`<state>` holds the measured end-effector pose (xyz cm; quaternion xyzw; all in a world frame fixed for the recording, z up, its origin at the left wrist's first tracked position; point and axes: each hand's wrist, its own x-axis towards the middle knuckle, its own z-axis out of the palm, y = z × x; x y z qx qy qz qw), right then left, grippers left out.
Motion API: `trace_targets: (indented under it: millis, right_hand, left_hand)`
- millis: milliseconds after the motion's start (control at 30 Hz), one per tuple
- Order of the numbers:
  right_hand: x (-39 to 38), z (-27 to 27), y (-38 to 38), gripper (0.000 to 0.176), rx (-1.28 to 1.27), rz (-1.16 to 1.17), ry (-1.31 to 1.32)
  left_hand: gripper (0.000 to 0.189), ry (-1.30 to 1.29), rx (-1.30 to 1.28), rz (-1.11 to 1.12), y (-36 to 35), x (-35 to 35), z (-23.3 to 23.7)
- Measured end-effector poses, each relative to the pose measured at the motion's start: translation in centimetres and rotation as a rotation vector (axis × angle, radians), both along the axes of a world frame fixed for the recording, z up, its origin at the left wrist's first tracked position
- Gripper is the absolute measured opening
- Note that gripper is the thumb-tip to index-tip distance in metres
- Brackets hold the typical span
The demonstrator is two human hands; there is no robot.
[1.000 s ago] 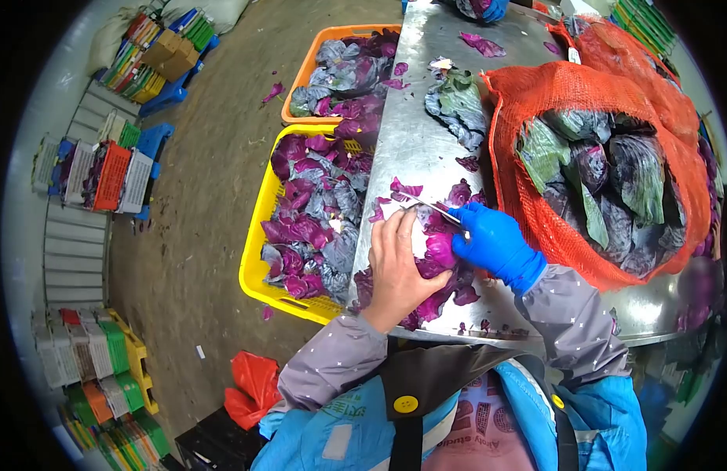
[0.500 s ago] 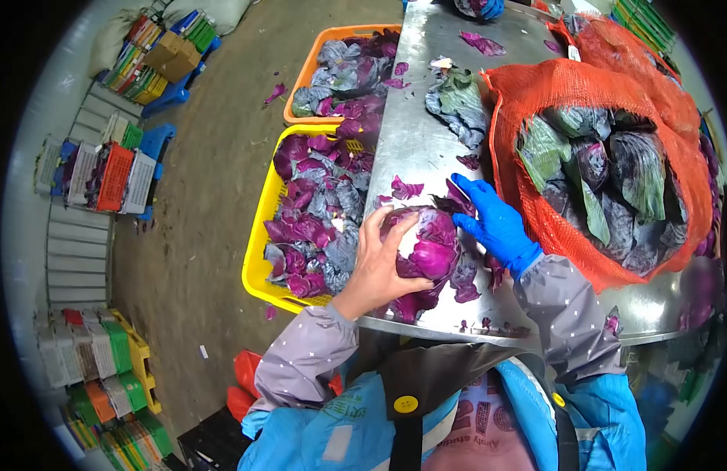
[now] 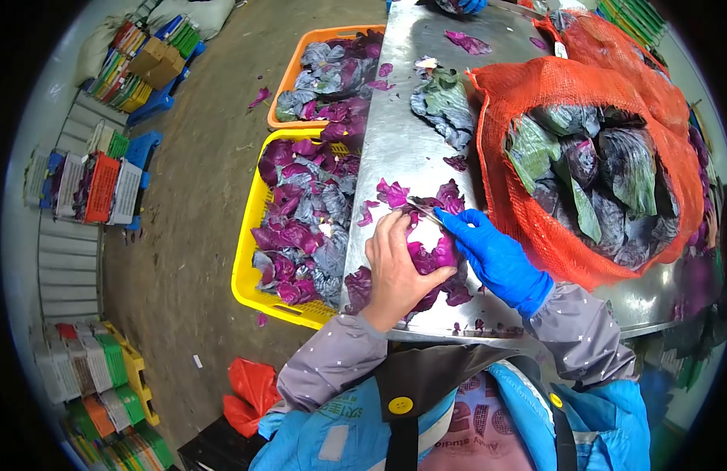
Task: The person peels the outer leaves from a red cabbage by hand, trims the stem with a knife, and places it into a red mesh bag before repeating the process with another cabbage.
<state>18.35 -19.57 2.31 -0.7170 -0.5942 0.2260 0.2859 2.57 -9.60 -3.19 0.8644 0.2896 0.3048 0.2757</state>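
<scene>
- table (image 3: 403, 149): bare sheet metal, brushed, dull sheen, smeared.
- knife (image 3: 423, 212): thin bright metal blade.
- right hand (image 3: 489, 247): blue glove, rubbery, smooth, faint gloss.
- left hand (image 3: 395, 267): bare skin, matt.
- cabbage (image 3: 430, 255): purple leaves, waxy, smooth, some shine.
- sack (image 3: 552, 82): orange plastic net, open mesh, rough.
- outer leaves (image 3: 615, 165) in the sack: dull, powdery bloom, veined.
- yellow crate (image 3: 243, 243): moulded plastic, smooth, perforated wall.
- orange crate (image 3: 283, 82): same plastic.
- floor (image 3: 191, 157): looks like concrete, matt, rough.
- sleeves (image 3: 332, 365): grey cloth, speckled, matt.
</scene>
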Motion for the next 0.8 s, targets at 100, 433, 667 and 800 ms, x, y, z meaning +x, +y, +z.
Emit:
trace_targets:
  millis: [100,433,667,800]
  right_hand:
    - [0.2,-0.5,0.0,0.056,-0.005,-0.037,0.000]
    - [2.4,-1.4,4.0,0.047,-0.151,0.034,-0.191]
    - [5.9,-2.5,6.5,0.037,-0.188,0.270,-0.306]
    - [5.3,-1.6,8.5,0.023,-0.335,0.232,-0.475]
  left_hand:
    - [0.096,0.031,0.018,-0.022,-0.1,0.4,0.3]
    - [0.100,0.155,0.132,-0.044,-0.9,2.4,0.2]
    - [0.099,0.185,0.139,-0.016,-1.3,2.3,0.7]
    - [0.098,0.179,0.142,-0.006,-1.6,2.3,0.7]
